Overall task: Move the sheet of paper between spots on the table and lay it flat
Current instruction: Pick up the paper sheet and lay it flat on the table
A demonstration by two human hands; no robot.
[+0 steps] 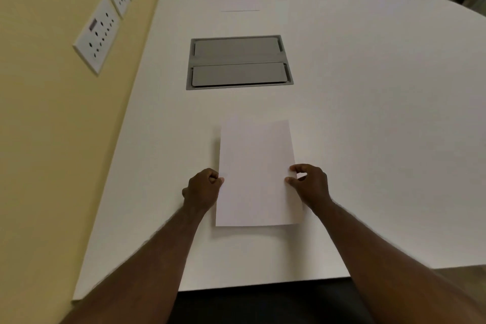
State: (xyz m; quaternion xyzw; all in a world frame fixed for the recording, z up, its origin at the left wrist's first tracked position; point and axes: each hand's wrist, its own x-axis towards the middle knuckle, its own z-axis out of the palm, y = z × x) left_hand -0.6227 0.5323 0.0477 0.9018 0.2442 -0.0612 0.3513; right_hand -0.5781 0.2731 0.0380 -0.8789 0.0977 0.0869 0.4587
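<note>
Paper count: one white sheet of paper (pixel 256 173), portrait-wise, long sides running from near edge toward far edge of the worktop (pixel 368 113).
Paper position: near-middle of the worktop, closer to the near edge than the far one, well apart from the right edge, nearer the left edge along the wall.
Paper attitude: thin shadow along left side and near end; cannot tell whether fully flat or slightly raised.
Hands count: two, both on the sheet.
Left hand (pixel 203 188): curled, thumb on top of the sheet's left long edge, pinching it about midway along the near half.
Right hand (pixel 310 184): thumb and forefinger pinching the right long edge, level with the other.
Hatch count: one grey recessed cable hatch (pixel 239 62), two flaps, both down, set in the worktop beyond the sheet's far end, apart from it.
Socket plates (pixel 97 34): four visible on the yellow wall by the left edge.
</note>
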